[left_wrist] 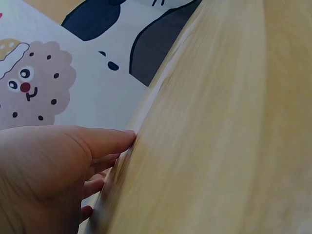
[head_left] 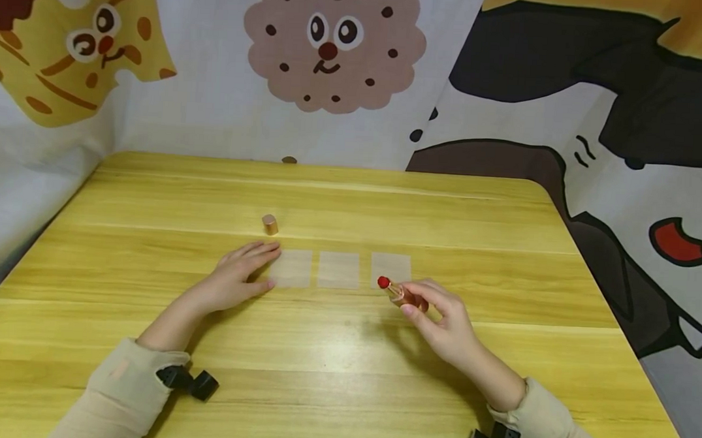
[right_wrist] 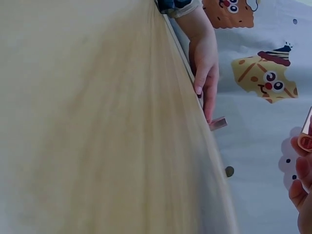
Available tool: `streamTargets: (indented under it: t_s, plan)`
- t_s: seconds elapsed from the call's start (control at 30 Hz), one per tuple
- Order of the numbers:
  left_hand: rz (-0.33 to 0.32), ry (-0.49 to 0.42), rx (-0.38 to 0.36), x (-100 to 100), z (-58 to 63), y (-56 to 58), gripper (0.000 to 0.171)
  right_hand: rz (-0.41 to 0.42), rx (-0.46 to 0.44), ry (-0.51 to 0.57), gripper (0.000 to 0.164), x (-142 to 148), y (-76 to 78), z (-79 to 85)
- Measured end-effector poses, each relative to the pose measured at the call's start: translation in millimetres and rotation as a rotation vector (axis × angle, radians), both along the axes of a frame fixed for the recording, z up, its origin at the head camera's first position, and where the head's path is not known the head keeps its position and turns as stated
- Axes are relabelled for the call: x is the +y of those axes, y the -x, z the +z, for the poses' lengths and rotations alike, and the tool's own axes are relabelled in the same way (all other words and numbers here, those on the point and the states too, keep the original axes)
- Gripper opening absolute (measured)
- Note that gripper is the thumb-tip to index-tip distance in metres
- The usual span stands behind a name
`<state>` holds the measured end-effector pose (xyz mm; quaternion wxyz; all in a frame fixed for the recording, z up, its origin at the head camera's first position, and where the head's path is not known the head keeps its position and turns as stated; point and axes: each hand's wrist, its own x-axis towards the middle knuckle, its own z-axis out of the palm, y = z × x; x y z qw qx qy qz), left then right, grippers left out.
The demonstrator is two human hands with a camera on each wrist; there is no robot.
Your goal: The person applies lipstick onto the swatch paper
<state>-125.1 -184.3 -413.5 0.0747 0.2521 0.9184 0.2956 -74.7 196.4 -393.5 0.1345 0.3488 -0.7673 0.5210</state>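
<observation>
My right hand [head_left: 449, 328] holds an uncapped red lipstick [head_left: 395, 291] between thumb and fingers, its red tip pointing left over the lower part of the right paper square [head_left: 393, 265]. In the right wrist view, only part of that hand [right_wrist: 304, 183] and the lipstick's base [right_wrist: 305, 142] show at the right edge. My left hand [head_left: 233, 279] rests at the left edge of the left paper square [head_left: 296, 269], fingers extended and thumb apart. A middle paper square [head_left: 339, 271] lies between the two. The lipstick's cap [head_left: 270, 225] stands just beyond my left fingertips.
The wooden table [head_left: 319, 400] has its far edge against a white cloth [head_left: 210, 75] printed with cartoon food figures. Black cameras sit at both wrists, the left one [head_left: 204, 386] just above the tabletop.
</observation>
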Motion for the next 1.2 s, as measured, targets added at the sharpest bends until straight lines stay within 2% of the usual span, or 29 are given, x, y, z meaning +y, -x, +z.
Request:
streamTargets:
  t_s: [0.23, 0.77, 1.2]
  plan:
    - [-0.002, -0.008, -0.001, -0.3, -0.9, 0.5, 0.059, -0.010, 0.015, 0.027, 0.023, -3.2, 3.3, 4.8]
    - [0.002, -0.017, -0.004, -0.4, -0.1, -0.1, 0.059, -0.021, 0.045, 0.073, 0.028, -23.9, 16.5, 15.6]
    - [-0.002, -0.019, -0.004, 0.0, 0.0, -0.3, 0.059, -0.024, 0.052, 0.092, 0.020, -41.3, 29.9, 18.7]
